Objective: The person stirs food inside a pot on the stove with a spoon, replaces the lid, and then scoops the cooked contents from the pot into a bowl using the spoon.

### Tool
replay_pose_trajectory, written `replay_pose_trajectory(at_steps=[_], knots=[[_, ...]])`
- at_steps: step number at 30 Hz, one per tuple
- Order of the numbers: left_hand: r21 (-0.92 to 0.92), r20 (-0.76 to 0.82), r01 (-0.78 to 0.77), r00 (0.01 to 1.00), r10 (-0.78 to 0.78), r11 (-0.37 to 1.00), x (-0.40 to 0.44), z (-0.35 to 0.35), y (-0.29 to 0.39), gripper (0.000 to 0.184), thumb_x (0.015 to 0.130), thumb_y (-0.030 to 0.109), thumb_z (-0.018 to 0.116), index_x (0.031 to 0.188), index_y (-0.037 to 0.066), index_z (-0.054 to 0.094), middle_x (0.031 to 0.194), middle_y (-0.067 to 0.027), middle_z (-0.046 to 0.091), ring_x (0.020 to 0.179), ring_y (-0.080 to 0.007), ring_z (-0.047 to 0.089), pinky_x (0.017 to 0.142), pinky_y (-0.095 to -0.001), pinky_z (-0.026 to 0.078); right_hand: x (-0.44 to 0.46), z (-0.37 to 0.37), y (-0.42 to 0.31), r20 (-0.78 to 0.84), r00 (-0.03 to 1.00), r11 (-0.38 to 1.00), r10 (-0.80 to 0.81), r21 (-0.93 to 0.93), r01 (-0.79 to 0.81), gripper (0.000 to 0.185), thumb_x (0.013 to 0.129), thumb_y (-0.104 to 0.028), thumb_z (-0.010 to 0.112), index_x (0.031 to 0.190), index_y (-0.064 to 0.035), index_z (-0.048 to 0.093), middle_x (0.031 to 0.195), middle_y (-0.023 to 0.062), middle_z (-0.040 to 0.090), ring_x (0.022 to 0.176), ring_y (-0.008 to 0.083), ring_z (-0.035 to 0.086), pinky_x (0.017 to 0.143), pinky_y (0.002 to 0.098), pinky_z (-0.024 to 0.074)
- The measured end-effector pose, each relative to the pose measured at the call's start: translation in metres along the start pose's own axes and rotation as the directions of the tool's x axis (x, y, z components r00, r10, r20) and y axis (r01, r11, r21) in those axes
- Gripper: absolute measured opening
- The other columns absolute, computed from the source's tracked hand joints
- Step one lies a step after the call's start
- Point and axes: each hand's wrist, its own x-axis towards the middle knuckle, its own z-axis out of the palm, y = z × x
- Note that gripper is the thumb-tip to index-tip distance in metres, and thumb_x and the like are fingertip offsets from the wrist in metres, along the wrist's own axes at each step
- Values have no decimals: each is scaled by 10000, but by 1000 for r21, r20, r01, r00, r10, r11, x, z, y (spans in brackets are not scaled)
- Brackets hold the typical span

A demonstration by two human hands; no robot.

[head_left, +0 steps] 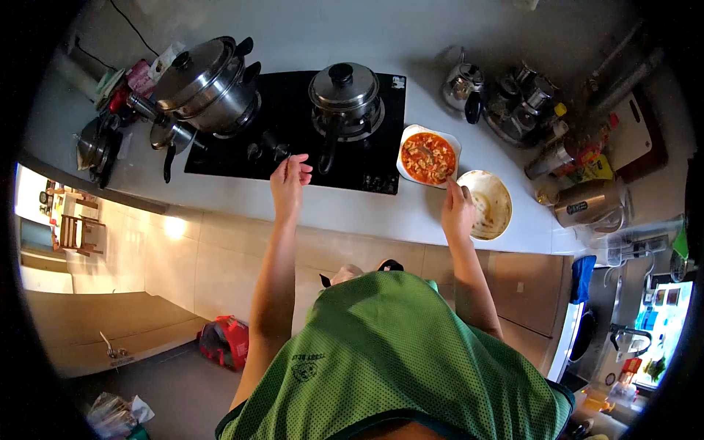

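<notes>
My left hand hovers just off the front edge of the black cooktop, near its knobs. Its fingers are loosely bent and apart, with nothing visible in them. Close to the near corner of a white square bowl, my right hand is closed, fingertips pinched together. What it grips is too small to make out. Chunky red-orange food fills the square bowl, and a greyish piece shows among it. Right beside that hand sits a round pale bowl, its inside smeared with brownish residue and a little liquid.
A lidded pot stands on the right burner of the cooktop, its black handle pointing toward me. On the left is a larger steel pot. A kettle, jars and a steel canister line the right side.
</notes>
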Motion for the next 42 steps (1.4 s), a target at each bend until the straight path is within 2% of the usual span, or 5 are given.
replay_pose_trajectory(at_steps=[10, 17, 20, 24, 42], knots=[[67, 96, -69, 993, 63, 995, 64, 20, 30, 301, 924, 251, 422, 934, 24, 619, 682, -16, 576, 525, -43, 448, 479, -189, 385, 8, 8, 10, -140, 985, 993, 102, 73, -93, 181, 821, -106, 517, 976, -97, 609, 777, 159, 598, 674, 345, 576, 585, 425, 454], [202, 269, -228, 948, 170, 952, 128, 15, 41, 251, 903, 224, 469, 957, 30, 620, 711, -20, 601, 562, -62, 493, 511, -213, 403, 14, 19, -12, -205, 908, 929, 366, 137, -343, 178, 872, -140, 502, 893, -3, 614, 598, 106, 548, 517, 155, 478, 498, 286, 371], [271, 321, -304, 923, 212, 913, 154, 18, 43, 228, 875, 212, 513, 937, 24, 626, 735, -51, 625, 621, -110, 564, 557, -240, 433, 12, 35, -6, -27, 780, 609, 625, 642, -466, 254, 882, -216, 487, 889, 19, 582, 581, -53, 422, 496, 51, 361, 418, 237, 260], [367, 426, -473, 851, 307, 801, 183, 27, 46, 232, 830, 243, 565, 904, 33, 632, 765, -88, 629, 696, -191, 604, 608, -287, 455, 12, 22, -46, 234, 577, 122, 783, 851, -511, 109, 875, -190, 480, 837, -99, 525, 582, -72, 351, 468, 23, 292, 403, 193, 229], [709, 659, -689, 723, 208, 151, 216, 88, 58, 678, 675, 562, 619, 1121, 58, 535, 1048, -126, 591, 950, -253, 584, 775, -366, 482, 23, 20, -33, 368, 524, -53, 768, 853, -520, 175, 885, -180, 468, 723, -116, 457, 516, -75, 294, 394, 35, 246, 352, 198, 202]])
